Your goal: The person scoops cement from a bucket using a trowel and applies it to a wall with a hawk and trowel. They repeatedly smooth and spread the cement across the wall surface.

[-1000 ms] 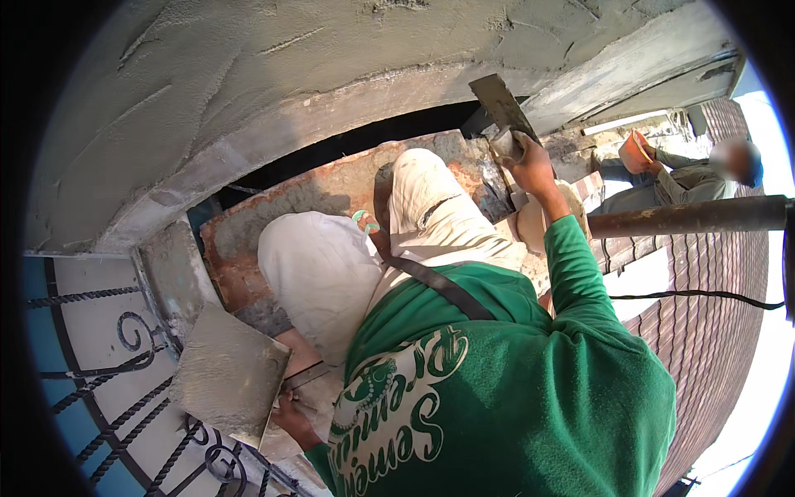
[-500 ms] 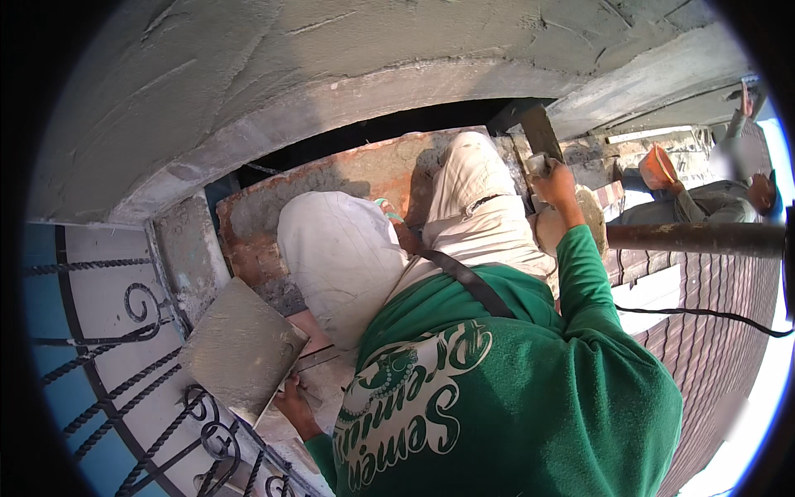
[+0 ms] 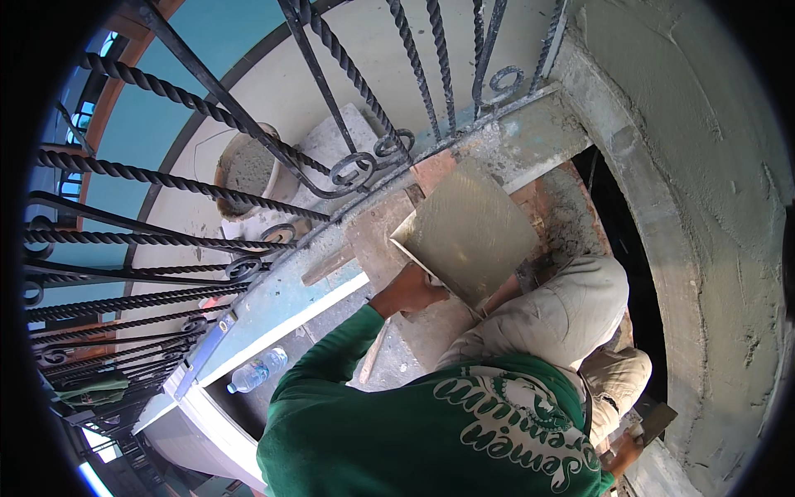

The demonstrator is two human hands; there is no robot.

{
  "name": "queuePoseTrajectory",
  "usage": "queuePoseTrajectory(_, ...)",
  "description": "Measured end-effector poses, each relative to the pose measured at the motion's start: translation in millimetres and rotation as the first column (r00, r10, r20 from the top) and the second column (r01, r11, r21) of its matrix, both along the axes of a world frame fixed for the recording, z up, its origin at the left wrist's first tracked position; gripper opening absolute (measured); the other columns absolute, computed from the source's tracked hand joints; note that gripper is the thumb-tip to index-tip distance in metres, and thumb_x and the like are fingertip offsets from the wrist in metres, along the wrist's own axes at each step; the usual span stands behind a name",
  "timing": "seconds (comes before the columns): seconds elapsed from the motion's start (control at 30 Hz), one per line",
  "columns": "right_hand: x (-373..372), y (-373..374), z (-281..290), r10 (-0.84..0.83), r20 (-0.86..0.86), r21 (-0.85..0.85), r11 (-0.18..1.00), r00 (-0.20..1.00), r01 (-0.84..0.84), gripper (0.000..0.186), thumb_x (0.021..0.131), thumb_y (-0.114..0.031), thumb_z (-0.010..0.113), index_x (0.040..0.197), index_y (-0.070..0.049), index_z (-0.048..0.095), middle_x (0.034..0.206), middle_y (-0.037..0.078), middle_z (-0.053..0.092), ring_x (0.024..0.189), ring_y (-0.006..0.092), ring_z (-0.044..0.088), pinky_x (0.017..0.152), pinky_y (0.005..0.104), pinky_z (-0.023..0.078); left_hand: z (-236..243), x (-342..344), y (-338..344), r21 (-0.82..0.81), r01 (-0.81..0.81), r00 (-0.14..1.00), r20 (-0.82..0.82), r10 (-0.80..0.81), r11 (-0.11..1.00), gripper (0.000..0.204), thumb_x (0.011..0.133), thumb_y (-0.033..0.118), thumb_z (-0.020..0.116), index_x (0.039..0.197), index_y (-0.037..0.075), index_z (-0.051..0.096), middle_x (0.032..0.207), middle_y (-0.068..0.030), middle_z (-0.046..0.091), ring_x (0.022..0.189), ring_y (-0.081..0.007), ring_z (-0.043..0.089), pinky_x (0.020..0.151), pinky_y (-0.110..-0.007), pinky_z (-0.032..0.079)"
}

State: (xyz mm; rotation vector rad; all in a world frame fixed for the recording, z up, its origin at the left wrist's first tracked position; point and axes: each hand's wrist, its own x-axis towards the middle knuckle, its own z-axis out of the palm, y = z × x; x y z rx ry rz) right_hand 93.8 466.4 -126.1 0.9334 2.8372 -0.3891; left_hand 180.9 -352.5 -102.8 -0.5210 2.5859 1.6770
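My left hand point(image 3: 410, 290) is closed at the near edge of a square plasterer's hawk point(image 3: 472, 232). The board's top is grey and smeared, and the grip beneath is hidden. It is tilted beside my bent knee in light trousers point(image 3: 551, 311). At the lower right, my right hand point(image 3: 627, 454) wraps round the handle of a plastering trowel point(image 3: 658, 421) with a flat rectangular blade. That blade is close to the curved wall edge. Behind the hawk lies a ledge of brick and rough mortar point(image 3: 571, 211).
Black twisted railing bars point(image 3: 199, 190) stand on the left. Beyond them sits a bucket of grey mortar point(image 3: 248, 170). A plastic water bottle point(image 3: 258, 370) lies by my left elbow, near a blue spirit level point(image 3: 207, 344). A grey plastered wall point(image 3: 712, 166) curves along the right, beside a dark gap point(image 3: 633, 248).
The view has swung left, bringing the railing, bucket and bottle in; the co-worker with an orange container is out of view. Both hands keep hold of the hawk and trowel.
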Motion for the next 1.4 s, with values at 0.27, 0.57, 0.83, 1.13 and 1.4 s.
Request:
queuePoseTrajectory(0.27,0,-27,-46,0.027,-0.002,0.039,0.999,1.000,-0.027,0.051,0.071,-0.032,0.080,0.107,0.002,0.076,0.097,0.024,0.076,0.091,0.0375,0.074,0.081,0.0451,0.056,-3,19,-5,-0.065,-0.026,0.927,0.372,0.048,0.998,0.036,0.075,0.019,0.081,0.104,-0.002,0.073,0.077,-0.0127,0.071,0.069,-0.0224,0.067,0.063,-0.040,0.051)
queuePoseTrajectory(0.57,-14,-67,-107,-0.056,0.250,-0.029,0.997,0.967,0.066,0.080,0.070,-0.054,0.085,0.122,0.005,0.068,0.123,0.029,0.069,0.116,0.0382,0.067,0.101,0.0428,0.054,-24,33,-35,-0.327,0.274,0.838,0.543,-0.058,0.905,0.061,0.085,0.043,0.081,0.108,-0.013,0.070,0.104,-0.0253,0.074,0.088,-0.0363,0.070,0.086,-0.044,0.054)
queuePoseTrajectory(0.83,0,-75,-179,-0.296,0.267,-0.141,0.929,0.917,0.341,0.050,0.079,-0.031,0.080,0.116,0.001,0.070,0.115,0.028,0.071,0.112,0.0416,0.068,0.096,0.0465,0.056,-3,31,-10,-0.363,0.397,0.771,0.629,-0.093,0.843,0.081,0.087,0.059,0.076,0.120,-0.015,0.066,0.123,-0.0320,0.067,0.113,-0.0450,0.066,0.101,-0.048,0.048)
queuePoseTrajectory(1.13,-16,-90,-231,-0.093,0.104,-0.225,0.968,0.990,0.114,0.041,0.095,-0.024,0.063,0.128,0.001,0.057,0.101,0.025,0.072,0.096,0.0427,0.071,0.084,0.0504,0.057,14,30,18,-0.550,0.662,0.633,0.774,0.012,0.509,0.066,0.095,0.053,0.066,0.113,-0.010,0.066,0.099,-0.0257,0.071,0.085,-0.0370,0.068,0.077,-0.044,0.053)
queuePoseTrajectory(1.4,-11,-104,-263,0.035,0.061,-0.262,0.965,0.998,-0.018,0.029,0.091,-0.025,0.064,0.106,0.000,0.069,0.096,0.019,0.075,0.091,0.0343,0.074,0.081,0.0461,0.058,76,-71,95,-0.278,0.842,0.353,0.932,-0.082,0.462,0.051,0.100,0.046,0.059,0.106,-0.004,0.068,0.081,-0.0150,0.068,0.066,-0.0245,0.060,0.061,-0.035,0.049)
